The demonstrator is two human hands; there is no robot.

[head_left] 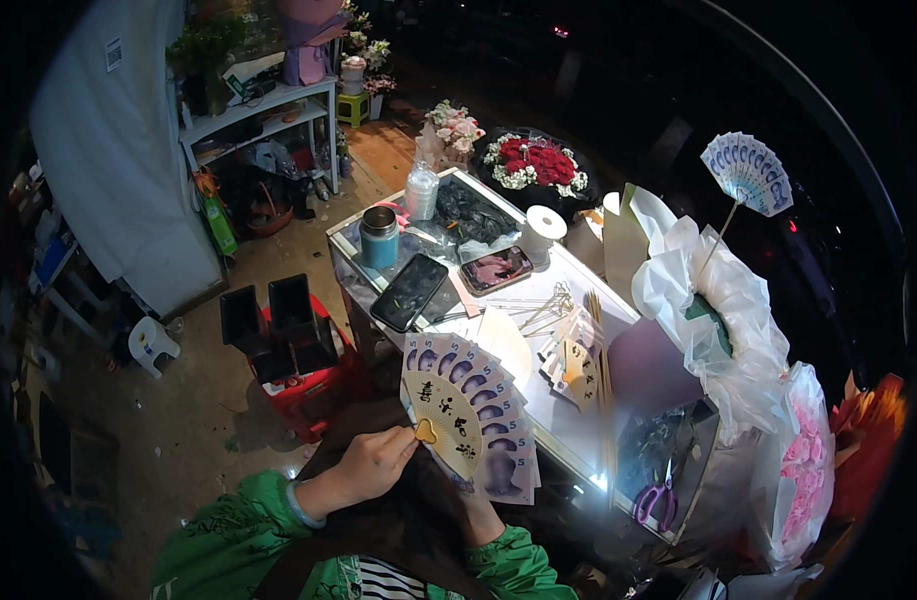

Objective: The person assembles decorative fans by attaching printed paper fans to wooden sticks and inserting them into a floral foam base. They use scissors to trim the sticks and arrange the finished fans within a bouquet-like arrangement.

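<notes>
A fan of banknotes point(504, 440) spreads around a smaller cream paper fan point(446, 425) with black brush characters. My left hand point(370, 466) pinches a small gold clover-shaped piece point(427, 431) against the left side of the cream fan. Below the banknotes, my right hand point(480, 520) reaches up behind them; its wrist shows, but the fan covers its fingers. On the white table point(548, 408) just beyond lie a blank cream fan-shaped piece point(504, 342), a packet with another paper fan point(572, 370) and thin wooden sticks point(606, 400).
Two phones point(409, 292), a blue jar point(379, 238) and a white spool point(543, 228) sit across the table. Purple scissors point(657, 502) rest near its right corner. White-wrapped bouquets point(718, 300) crowd the right side. Black buckets point(290, 310) stand on a red stool point(318, 400) at left.
</notes>
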